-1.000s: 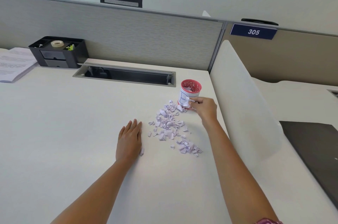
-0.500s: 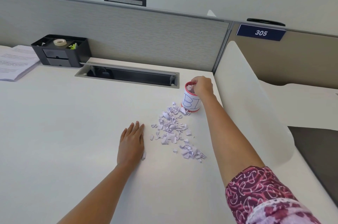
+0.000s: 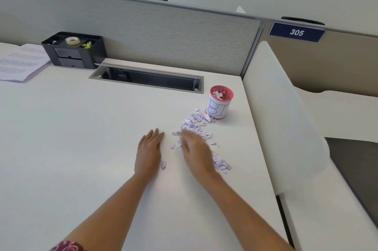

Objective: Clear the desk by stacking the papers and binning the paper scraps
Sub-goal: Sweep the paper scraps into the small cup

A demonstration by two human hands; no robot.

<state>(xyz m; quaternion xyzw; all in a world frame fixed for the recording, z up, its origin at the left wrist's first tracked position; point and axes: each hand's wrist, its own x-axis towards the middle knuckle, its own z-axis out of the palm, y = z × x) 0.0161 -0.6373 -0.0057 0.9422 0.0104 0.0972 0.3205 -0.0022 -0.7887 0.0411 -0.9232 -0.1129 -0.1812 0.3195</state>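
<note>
the person's left hand (image 3: 149,150) is lying flat on the white worktop (image 3: 61,148), palm down, fingers straight and close together, holding nothing. one stray torn scrap (image 3: 163,165) is lying just beside its thumb side. the right hand (image 3: 195,152) is hovering over the near edge of the scattered pale lilac paper scraps (image 3: 196,123). it is blurred, but its fingers are looking stretched out rather than curled, and no scrap is showing in its grip.

the scraps are spreading in a loose trail from beside the right wrist up to the foot of a small pink mesh cup with a white paper label (image 3: 219,105), which is standing upright near the worktop's right edge. the farthest pieces are touching its base. a few torn bits are already sitting inside it.

a stack of printed white papers (image 3: 20,62) is lying at the far left, just beside a black plastic desk organiser (image 3: 73,50) that is carrying a roll of beige tape (image 3: 72,40). a grey recessed cable slot (image 3: 147,77) is running between the organiser and the cup.
</note>
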